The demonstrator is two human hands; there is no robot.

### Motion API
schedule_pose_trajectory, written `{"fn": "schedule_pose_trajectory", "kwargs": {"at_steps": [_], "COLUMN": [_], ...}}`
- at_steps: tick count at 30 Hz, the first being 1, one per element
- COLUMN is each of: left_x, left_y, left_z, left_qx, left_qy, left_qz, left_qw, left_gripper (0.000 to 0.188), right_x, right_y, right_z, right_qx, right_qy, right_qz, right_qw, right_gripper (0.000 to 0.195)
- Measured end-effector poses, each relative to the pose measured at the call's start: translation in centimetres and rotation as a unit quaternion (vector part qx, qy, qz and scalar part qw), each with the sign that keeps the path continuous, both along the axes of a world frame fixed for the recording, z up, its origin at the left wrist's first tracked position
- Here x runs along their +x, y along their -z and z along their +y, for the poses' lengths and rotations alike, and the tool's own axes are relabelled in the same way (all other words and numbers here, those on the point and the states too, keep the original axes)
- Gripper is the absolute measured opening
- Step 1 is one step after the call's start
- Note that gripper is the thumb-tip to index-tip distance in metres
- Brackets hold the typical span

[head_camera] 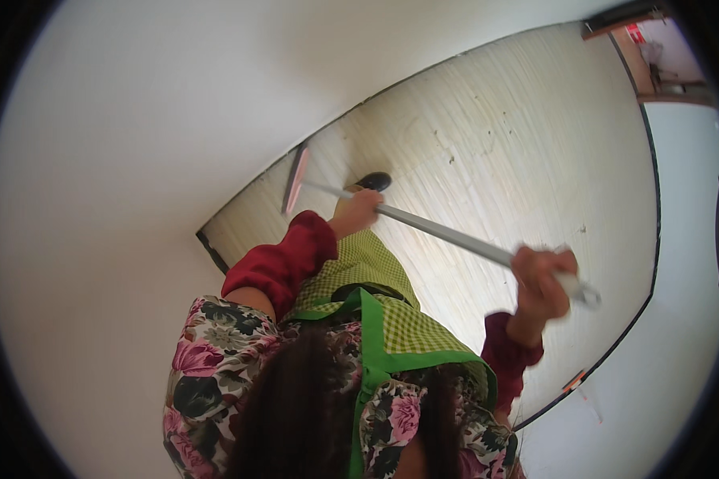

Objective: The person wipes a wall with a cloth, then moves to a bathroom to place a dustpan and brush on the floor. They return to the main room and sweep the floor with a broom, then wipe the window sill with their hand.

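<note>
Both my hands grip the grey pole (446, 230) of a long-handled floor sweeper. My left hand (358, 214) wraps the pole partway down, in front of my leg. Higher up, close to the white end with its hanging loop (586, 294), my right hand (542, 278) is closed around it and slightly blurred. The pink and dark head (296, 179) lies on the pale plank floor (515, 179), its far end by the wall's black skirting. Whether its dark edge is bristle or rubber cannot be told. Past my left hand, one black shoe (374, 181) shows.
Small dark debris (451, 160) is scattered on the floor ahead. A white wall (156, 120) runs along the left, meeting another at a corner. An orange-headed long-handled tool (574, 381) leans by the right wall. At the upper right is a doorway (629, 57) with items beyond.
</note>
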State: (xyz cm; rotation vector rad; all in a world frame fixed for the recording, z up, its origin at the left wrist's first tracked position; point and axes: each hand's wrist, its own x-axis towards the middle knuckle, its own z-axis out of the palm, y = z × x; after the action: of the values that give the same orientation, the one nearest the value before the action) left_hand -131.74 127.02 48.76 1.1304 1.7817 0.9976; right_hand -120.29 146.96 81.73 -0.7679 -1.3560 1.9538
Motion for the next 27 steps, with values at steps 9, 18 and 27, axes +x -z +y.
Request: {"fn": "schedule_pose_trajectory", "kwargs": {"at_steps": [9, 18, 27], "left_x": [-11.1, -31.1, -20.5], "left_y": [8.0, 22.0, -7.1], "left_z": [-7.1, -10.7, 4.3], "left_qx": [-0.048, 0.095, 0.177], "left_qy": [-0.139, -0.26, -0.191], "left_qz": [0.073, 0.043, 0.03], "left_qw": [0.986, 0.96, 0.965], "left_gripper": [0.014, 0.022, 0.016], "right_x": [-16.4, -36.7, -20.5], "right_y": [10.6, 18.3, -7.2], "right_z": [-3.6, -19.0, -8.2], "right_qx": [-0.029, 0.176, 0.269], "right_qy": [-0.123, -0.209, -0.179], "right_qz": [-0.016, -0.033, 0.162], "right_qw": [0.992, 0.961, 0.932], "right_gripper": [0.012, 0.008, 0.003]}}
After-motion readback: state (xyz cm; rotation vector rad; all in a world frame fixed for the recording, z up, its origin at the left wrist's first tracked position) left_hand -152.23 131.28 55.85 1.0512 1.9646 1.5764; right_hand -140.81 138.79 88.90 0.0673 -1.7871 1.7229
